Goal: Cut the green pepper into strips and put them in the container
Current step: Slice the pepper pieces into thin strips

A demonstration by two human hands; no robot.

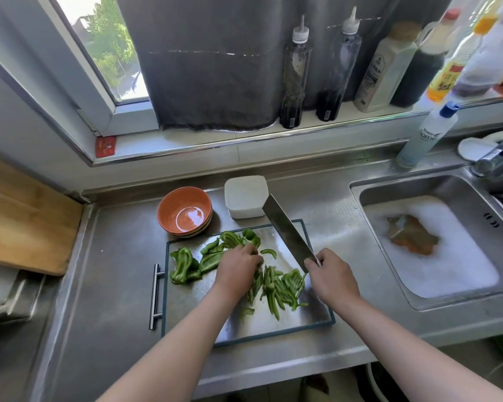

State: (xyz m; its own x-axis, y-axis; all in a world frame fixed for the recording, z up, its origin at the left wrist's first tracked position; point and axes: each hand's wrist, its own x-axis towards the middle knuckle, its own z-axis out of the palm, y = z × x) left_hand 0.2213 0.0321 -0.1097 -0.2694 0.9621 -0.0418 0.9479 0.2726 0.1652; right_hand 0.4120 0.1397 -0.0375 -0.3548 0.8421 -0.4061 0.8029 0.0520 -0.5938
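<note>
Green pepper (183, 265): chunks at board (273, 323) left edge; strips (276, 288) centre.
Left hand (238, 268): fingers curled onto pepper.
Right hand (331, 277): grips knife (285, 230); blade overlaps container (244, 192).
Bowl (183, 210): beside container.

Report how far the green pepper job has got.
Done: a pile of strips lies on the cutting board. In hand: the right grip holds the knife angled up, and the left grip rests on pepper beside the pile. Left: larger pieces at the board's left are uncut, and nothing green shows in the white container.
</note>
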